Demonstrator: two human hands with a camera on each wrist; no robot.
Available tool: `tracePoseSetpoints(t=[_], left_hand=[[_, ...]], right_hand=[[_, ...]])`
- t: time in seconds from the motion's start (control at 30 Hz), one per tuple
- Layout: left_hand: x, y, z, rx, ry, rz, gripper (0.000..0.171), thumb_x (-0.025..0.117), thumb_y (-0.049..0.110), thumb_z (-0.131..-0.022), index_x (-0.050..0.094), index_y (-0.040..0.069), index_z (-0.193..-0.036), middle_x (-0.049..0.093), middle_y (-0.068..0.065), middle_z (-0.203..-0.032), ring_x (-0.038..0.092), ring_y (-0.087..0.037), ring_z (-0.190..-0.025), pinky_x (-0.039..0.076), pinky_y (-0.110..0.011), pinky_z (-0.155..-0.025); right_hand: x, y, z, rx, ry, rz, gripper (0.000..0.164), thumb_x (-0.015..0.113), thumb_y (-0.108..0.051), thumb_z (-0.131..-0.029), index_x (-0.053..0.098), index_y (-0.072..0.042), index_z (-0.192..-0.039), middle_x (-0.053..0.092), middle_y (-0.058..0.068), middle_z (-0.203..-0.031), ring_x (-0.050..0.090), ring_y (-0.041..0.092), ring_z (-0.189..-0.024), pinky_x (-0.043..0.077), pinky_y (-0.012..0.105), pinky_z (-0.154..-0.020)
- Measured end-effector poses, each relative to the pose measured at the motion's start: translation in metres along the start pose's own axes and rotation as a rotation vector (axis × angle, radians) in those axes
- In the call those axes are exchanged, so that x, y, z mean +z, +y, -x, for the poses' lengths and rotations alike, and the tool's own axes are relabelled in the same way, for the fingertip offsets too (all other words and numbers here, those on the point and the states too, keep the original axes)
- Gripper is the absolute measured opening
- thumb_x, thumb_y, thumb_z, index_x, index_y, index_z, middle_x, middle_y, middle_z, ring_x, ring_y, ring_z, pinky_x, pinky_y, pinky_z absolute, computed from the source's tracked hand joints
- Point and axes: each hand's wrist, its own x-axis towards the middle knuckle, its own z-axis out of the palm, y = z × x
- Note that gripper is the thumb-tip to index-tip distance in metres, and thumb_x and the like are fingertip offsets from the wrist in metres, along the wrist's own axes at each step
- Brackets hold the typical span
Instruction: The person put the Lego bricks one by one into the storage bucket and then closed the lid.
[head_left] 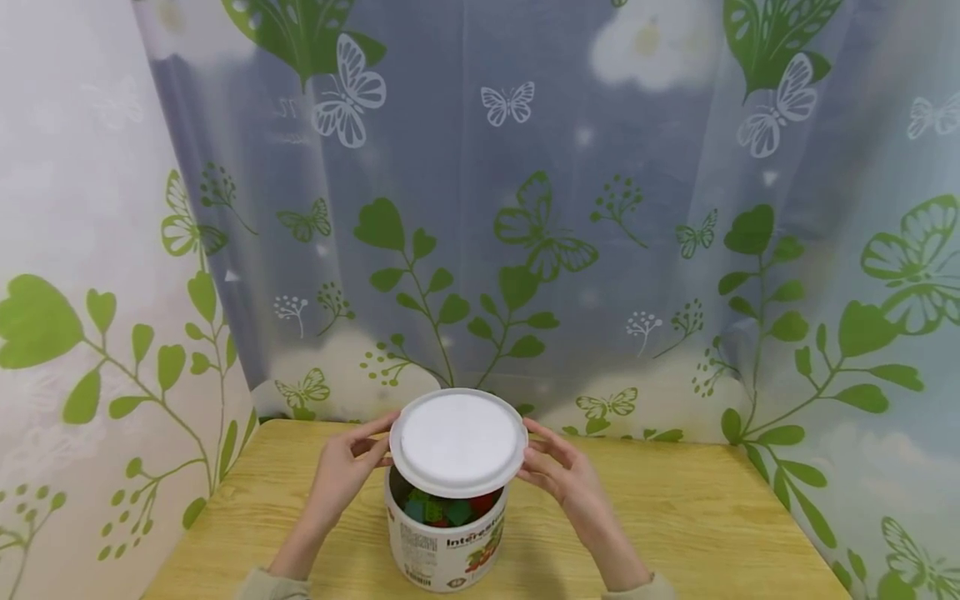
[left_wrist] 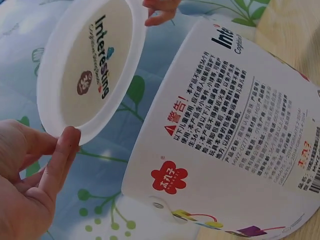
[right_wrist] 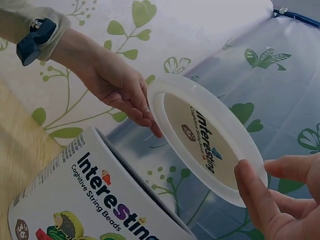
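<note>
A round white lid is held above the rim of a white bucket, and the bucket's front opening shows. In the head view the lid's face looks plain white; the wrist views show lettering on the lid. My left hand pinches the lid's left edge. At the opposite edge, my right hand grips it between thumb and fingers. Green and red beads lie inside the bucket; the lid hides the back of them. In the right wrist view the bucket reads "Interesting Cognitive String Beads".
The bucket stands on a yellow wooden table. Behind the table hangs a blue-grey curtain printed with leaves and butterflies, and similar pale sheets flank it left and right. A dark device is strapped at the left wrist.
</note>
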Motion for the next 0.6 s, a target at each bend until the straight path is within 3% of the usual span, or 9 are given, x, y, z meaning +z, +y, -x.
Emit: tracePoseSetpoints(t=[0.23, 0.47, 0.6], left_hand=[[0.005, 0.0, 0.001, 0.108, 0.051, -0.041, 0.038, 0.065, -0.007, -0.094, 0.068, 0.001, -0.131, 0.065, -0.021, -0.131, 0.072, -0.007, -0.094, 0.061, -0.027, -0.076], [0.008, 0.0, 0.001, 0.179, 0.155, -0.116, 0.033, 0.067, 0.0, -0.095, 0.073, 0.009, -0.126, 0.073, -0.014, -0.12, 0.076, -0.024, -0.089, 0.06, -0.025, -0.076], [0.007, 0.002, 0.001, 0.176, 0.173, -0.078, 0.028, 0.07, 0.005, -0.094, 0.075, 0.008, -0.122, 0.075, -0.013, -0.112, 0.075, -0.018, -0.088, 0.06, -0.024, -0.077]], right_hand=[[0.001, -0.007, 0.003, -0.021, 0.024, -0.002, 0.052, 0.056, -0.017, -0.106, 0.042, -0.002, -0.153, 0.053, 0.017, -0.139, 0.068, 0.017, -0.103, 0.055, 0.032, -0.096], [0.008, -0.008, 0.0, -0.121, 0.108, 0.079, 0.047, 0.064, -0.008, -0.1, 0.054, 0.004, -0.144, 0.063, 0.016, -0.118, 0.073, 0.017, -0.09, 0.059, 0.033, -0.089], [0.011, -0.007, -0.003, -0.178, 0.189, 0.112, 0.038, 0.067, -0.006, -0.098, 0.063, 0.006, -0.134, 0.069, 0.012, -0.103, 0.073, 0.015, -0.081, 0.061, 0.033, -0.082]])
